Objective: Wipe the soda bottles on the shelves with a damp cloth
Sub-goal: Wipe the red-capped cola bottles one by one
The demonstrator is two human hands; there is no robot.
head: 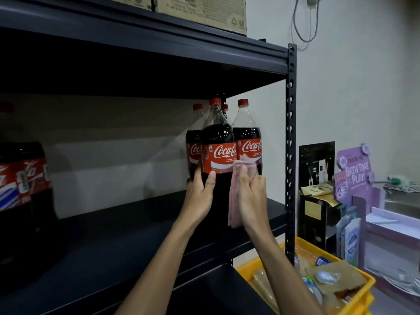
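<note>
1. The front Coca-Cola bottle [217,142] is standing upright at the right end of the dark shelf [136,235], with its long axis vertical. Three more cola bottles are crowding just behind and beside it.
2. The left hand [201,189] is gripping the bottle's lower body from the left, with the thumb lying across the front just under the red label.
3. The right hand [251,192] is curling round a pink cloth [234,201] and pressing it to the bottle's right flank at the label's lower edge. The cloth's tail is hanging down.
4. The bottle is sitting between both hands, so the wipe is probably going to run along its vertical axis while the left hand is steadying it.
</note>
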